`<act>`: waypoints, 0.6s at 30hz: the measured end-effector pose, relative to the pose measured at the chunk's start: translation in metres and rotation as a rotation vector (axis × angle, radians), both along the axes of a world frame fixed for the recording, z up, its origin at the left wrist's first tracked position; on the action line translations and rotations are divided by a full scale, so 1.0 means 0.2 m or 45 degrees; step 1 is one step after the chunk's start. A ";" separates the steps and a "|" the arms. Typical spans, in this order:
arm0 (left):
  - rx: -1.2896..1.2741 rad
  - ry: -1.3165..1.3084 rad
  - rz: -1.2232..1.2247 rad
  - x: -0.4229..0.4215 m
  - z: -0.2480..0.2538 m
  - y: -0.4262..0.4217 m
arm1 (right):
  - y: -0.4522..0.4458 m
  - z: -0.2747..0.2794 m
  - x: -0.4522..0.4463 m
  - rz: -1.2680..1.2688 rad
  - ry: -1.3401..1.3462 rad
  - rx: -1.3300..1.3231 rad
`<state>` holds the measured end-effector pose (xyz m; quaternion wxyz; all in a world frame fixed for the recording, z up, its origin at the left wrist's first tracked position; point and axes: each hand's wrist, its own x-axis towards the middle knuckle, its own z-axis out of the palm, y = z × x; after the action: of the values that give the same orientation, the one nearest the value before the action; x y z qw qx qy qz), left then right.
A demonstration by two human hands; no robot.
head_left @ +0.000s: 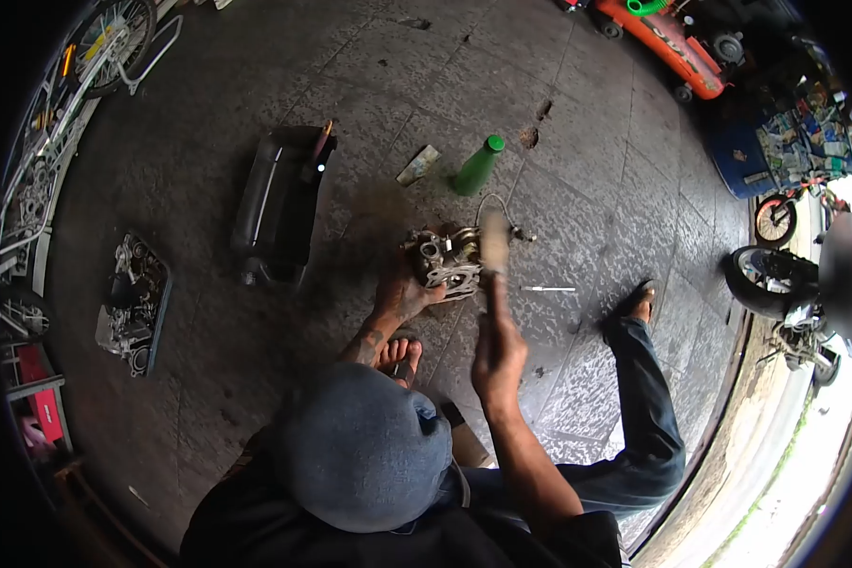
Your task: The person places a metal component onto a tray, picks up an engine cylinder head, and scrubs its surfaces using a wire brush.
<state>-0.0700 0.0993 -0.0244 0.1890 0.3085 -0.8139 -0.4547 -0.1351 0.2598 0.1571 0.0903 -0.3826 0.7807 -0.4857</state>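
Observation:
A metal engine cylinder head [452, 267] is on the tiled floor in front of me. My left hand [409, 297] grips its near left side, with the thumb along the lower edge. In my right hand [499, 364] is the handle of a mallet [494, 244], fingers wrapped round it. The mallet's pale head is smeared by motion and overlaps the cylinder head's right side; whether they touch I cannot tell. A thin looped cable or wire [492, 199] shows just beyond it. Beyond the cylinder head stands a green bottle [477, 168].
A black cut-open container [267, 204] holds an orange-handled tool. To the left, a tray [161, 327] carries engine parts. A thin white stick [549, 289] and a crumpled packet [419, 165] lie nearby. An orange compressor [663, 47], a blue bin [734, 156] and motorcycles [776, 279] stand at the right.

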 end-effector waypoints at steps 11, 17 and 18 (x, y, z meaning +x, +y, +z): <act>0.252 -0.021 0.097 -0.01 -0.02 0.01 | 0.33 -0.34 0.04 -0.004 0.070 0.720; 0.030 -0.003 -0.042 0.01 0.04 0.03 | 0.02 -0.32 -0.03 0.114 0.100 0.469; 0.186 0.014 0.130 0.03 0.02 0.05 | 0.12 -0.38 -0.02 0.097 0.090 0.462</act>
<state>-0.0646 0.1101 -0.0214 0.1934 0.3602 -0.7606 -0.5043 -0.1382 0.2833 0.0817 0.1486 -0.4063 0.8431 -0.3194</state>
